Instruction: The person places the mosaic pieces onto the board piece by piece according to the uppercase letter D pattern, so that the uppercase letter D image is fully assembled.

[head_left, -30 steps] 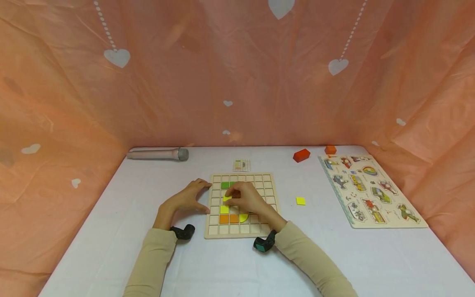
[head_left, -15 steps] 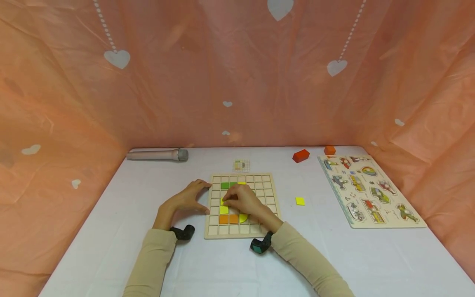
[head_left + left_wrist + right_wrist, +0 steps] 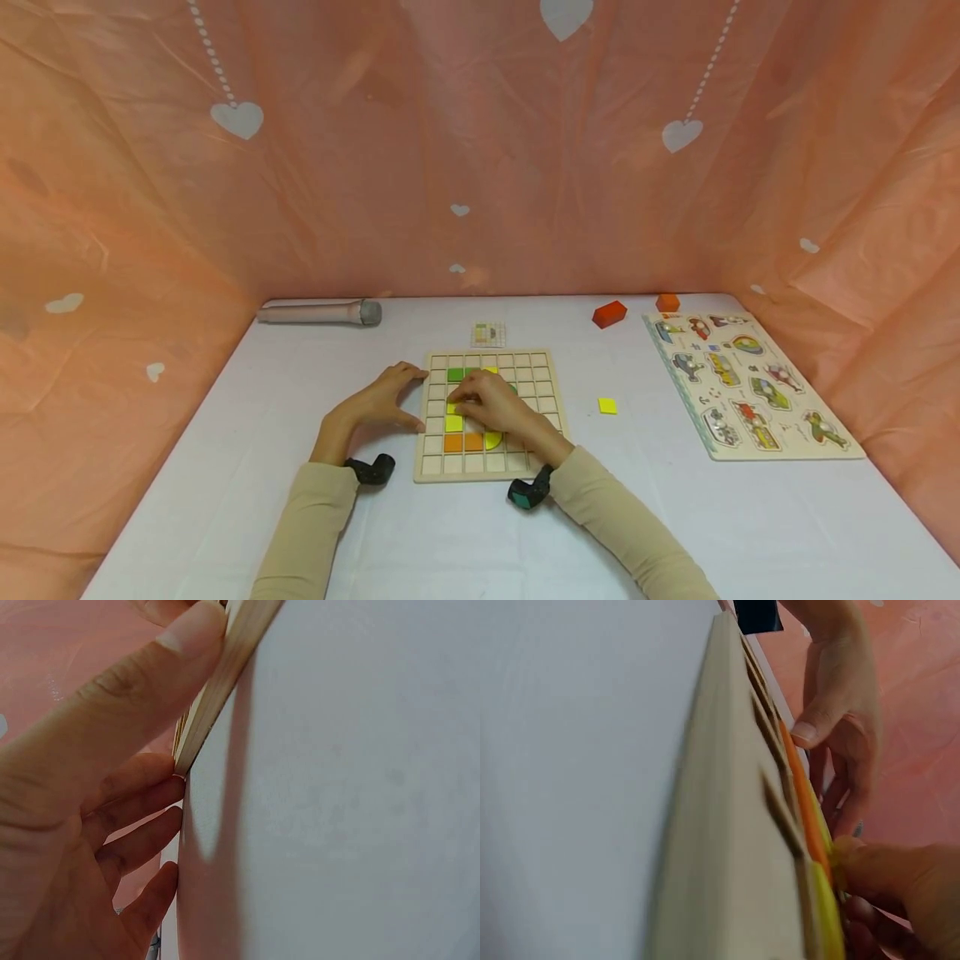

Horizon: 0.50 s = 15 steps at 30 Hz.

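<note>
Lowered since a second ago, the right hand (image 3: 491,402) pinches a yellow tile (image 3: 452,407) into the grid board (image 3: 542,363) mid-bench (image 3: 225,467); the left hand (image 3: 372,402) braces the board's left edge, fingers (image 3: 135,780) relaxed.

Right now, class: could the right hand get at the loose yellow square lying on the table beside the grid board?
Probably yes: the yellow square lies alone on bare table, right of the right hand.

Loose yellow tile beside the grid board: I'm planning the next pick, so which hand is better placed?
Probably the right hand: the yellow tile lies on its side, while the left hand steadies the grid board.
</note>
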Motion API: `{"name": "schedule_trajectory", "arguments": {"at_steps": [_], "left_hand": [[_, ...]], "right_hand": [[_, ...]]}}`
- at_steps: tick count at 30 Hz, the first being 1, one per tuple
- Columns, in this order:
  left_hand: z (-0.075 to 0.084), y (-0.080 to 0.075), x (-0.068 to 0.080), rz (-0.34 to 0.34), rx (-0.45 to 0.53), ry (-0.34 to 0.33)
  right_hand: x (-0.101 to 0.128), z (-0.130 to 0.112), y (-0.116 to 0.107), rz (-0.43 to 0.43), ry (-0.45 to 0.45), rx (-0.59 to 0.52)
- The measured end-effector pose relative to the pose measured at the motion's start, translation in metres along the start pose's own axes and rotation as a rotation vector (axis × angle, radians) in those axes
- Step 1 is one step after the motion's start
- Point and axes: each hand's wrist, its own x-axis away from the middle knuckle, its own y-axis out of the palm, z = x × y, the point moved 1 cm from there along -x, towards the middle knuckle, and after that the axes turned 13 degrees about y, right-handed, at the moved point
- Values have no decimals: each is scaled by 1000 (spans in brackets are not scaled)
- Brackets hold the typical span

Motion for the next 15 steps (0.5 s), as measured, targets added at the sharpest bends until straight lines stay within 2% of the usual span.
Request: {"name": "schedule_trajectory", "arguments": {"at_steps": [5,11,15], "left_hand": [[0,0,0,1,1,5],[-1,1,0,-1,-1,10],[-3,2,-1,3,1,14]], "right_hand": [[2,1,-2,-37,-4,3],[2,4,1,14,-30,-8],[3,4,0,17,-38,14]]}}
